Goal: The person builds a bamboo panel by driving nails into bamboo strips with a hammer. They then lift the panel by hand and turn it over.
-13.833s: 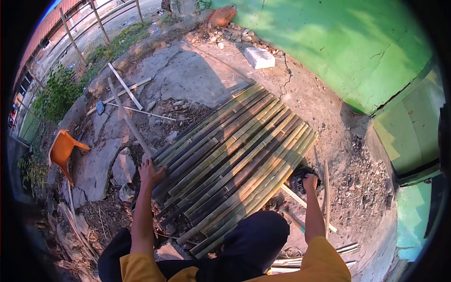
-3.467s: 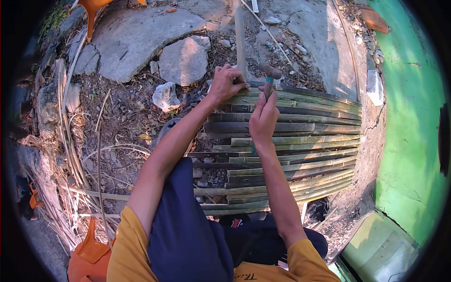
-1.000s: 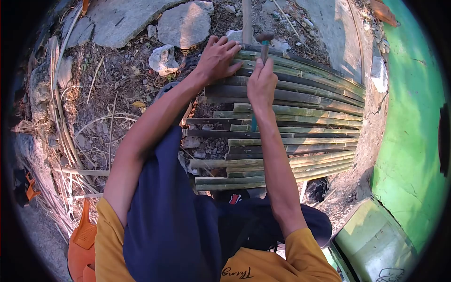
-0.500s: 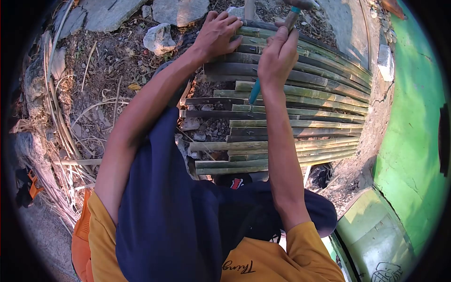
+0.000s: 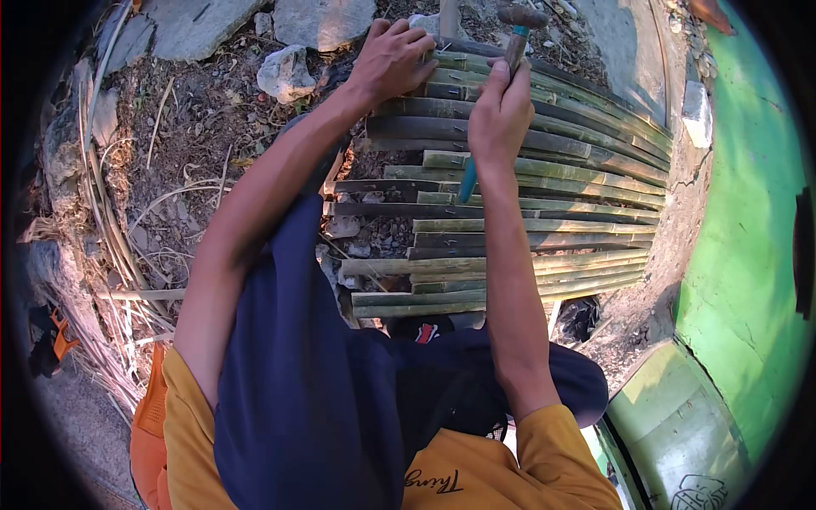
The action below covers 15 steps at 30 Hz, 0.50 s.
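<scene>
My right hand (image 5: 500, 123) is closed around a hammer (image 5: 515, 53), its metal head above the far slats and its teal grip end showing below my wrist. Under it lies a row of split bamboo slats (image 5: 595, 174), some green and some dark, set side by side with uneven left ends. My left hand (image 5: 393, 61) rests at the left end of the farthest slats, fingers curled over the edge and thumb on the near side. Whether a nail is between those fingers is hidden. Small metal bits show on several slats.
Flat stones (image 5: 323, 21) and a pale rock (image 5: 286, 74) lie beyond my left arm. Thin bamboo strips (image 5: 106, 212) are heaped at the left. A green surface (image 5: 739, 195) runs along the right, with a white block (image 5: 697, 115) beside it. An orange object (image 5: 150, 425) stands at lower left.
The hammer has shifted slightly left and down, bringing its head more fully into view. My right hand moved with it, while my left hand stayed almost still on the slat ends.
</scene>
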Tool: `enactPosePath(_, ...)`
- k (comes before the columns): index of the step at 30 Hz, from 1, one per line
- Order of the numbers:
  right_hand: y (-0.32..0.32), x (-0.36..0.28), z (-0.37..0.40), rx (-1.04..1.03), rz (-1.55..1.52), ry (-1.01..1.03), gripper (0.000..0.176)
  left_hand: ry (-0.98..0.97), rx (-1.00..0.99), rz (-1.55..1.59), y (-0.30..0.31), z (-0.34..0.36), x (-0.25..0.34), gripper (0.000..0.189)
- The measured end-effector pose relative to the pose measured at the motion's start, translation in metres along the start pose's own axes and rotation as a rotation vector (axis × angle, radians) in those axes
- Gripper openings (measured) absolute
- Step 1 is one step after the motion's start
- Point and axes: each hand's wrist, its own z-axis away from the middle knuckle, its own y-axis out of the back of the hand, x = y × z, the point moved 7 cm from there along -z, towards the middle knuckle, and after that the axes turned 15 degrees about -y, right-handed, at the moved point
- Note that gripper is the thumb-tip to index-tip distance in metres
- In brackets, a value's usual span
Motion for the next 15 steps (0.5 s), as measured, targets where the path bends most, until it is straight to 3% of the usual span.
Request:
enactPosePath(5,0.010,0.016,-0.018,-0.029,0.098,-0.014,0.032,-0.084,0.059,-0.004,0.002,-0.018,-0.015,0.032)
enactPosePath(7,0.011,0.028,-0.030,-0.051,0.137,-0.041,0.034,-0.261,-0.014,-0.091,-0.007,-0.023,-0.014,0.026)
enactPosePath(15,0.005,0.075,-0.035,-0.197,0.157,-0.175,0.036,-0.136,0.123,0.108,-0.008,-0.042,-0.017,0.014)
